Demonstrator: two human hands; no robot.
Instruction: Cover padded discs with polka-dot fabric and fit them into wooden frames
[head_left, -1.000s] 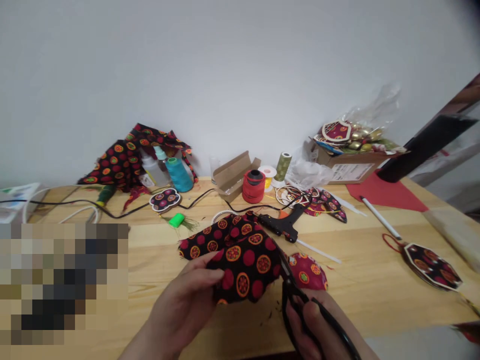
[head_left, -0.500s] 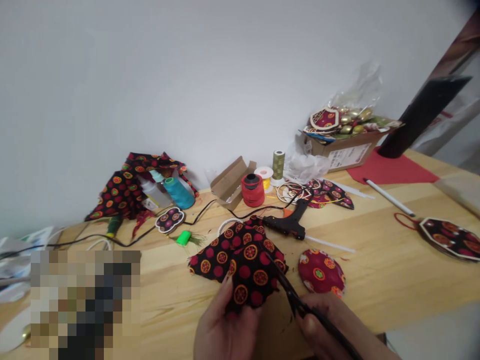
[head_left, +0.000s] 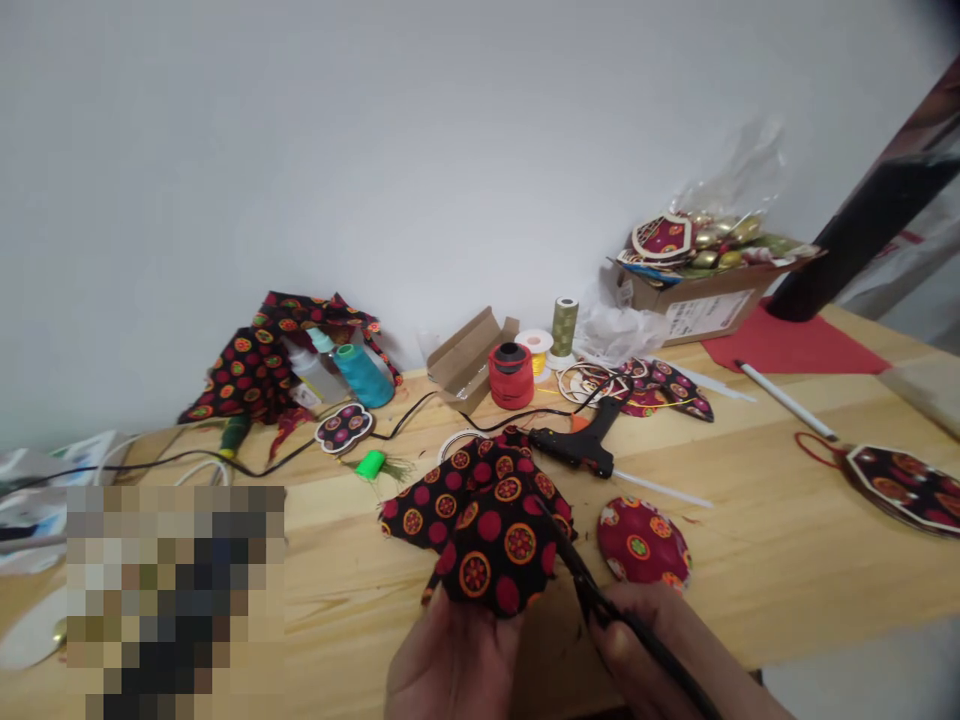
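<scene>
My left hand (head_left: pixel 454 650) grips the near edge of a black fabric piece (head_left: pixel 491 515) patterned with red dots and orange-ringed flowers. The cloth hides its fingertips. My right hand (head_left: pixel 660 640) is closed around long black scissors (head_left: pixel 581 580). Their narrow tip meets the fabric's right part, and the handle runs back past the hand; how far the blades are apart cannot be made out. Right of the cloth lies a round red fabric-covered pad (head_left: pixel 643 542). Beneath the hands is a brown board (head_left: pixel 551 650) with small dark scraps.
Behind the fabric lies a black glue gun (head_left: pixel 577 440), its cord running left across the table. Thread spools, including a red one (head_left: pixel 511 377), stand near the wall. A filled cardboard box (head_left: pixel 705 300) sits back right. A patterned ornament (head_left: pixel 904 485) lies at the right.
The near part of the fabric has been lifted and folded over, and my left thumb has shifted down to its lower edge. The scissors remain at almost the same spot. The view has shifted slightly.
</scene>
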